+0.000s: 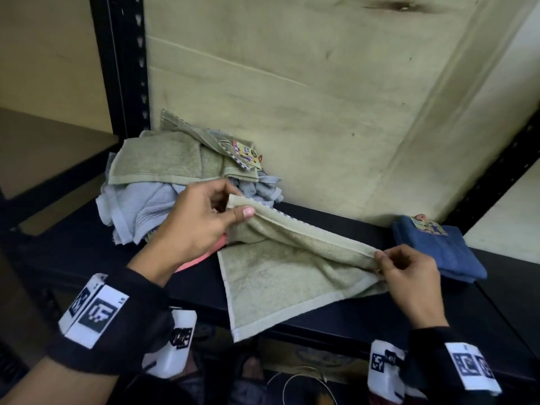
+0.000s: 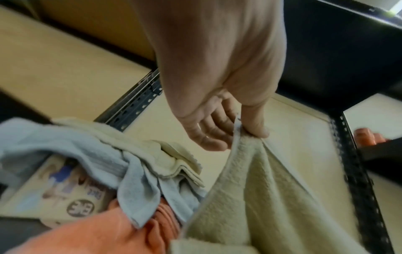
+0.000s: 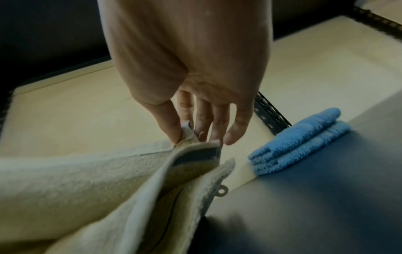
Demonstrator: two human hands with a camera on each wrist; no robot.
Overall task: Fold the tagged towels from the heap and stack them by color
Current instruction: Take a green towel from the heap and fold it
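Hands, left hand (image 1: 198,220) and right hand (image 1: 409,273), pinch opposite corners of nubby rectangular green terry towel (image 1: 280,276).

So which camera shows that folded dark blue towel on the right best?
The head view: the folded dark blue towel shows whole, paper tag on top. The right wrist view catches only its layered edge; the left wrist view misses it.

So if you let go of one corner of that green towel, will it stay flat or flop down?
Probably flop. The pale green terry towel already sags between the left hand and right hand, which pinch its top hem. It looks soft and light, so it would likely drape over the black shelf edge rather than slide away.
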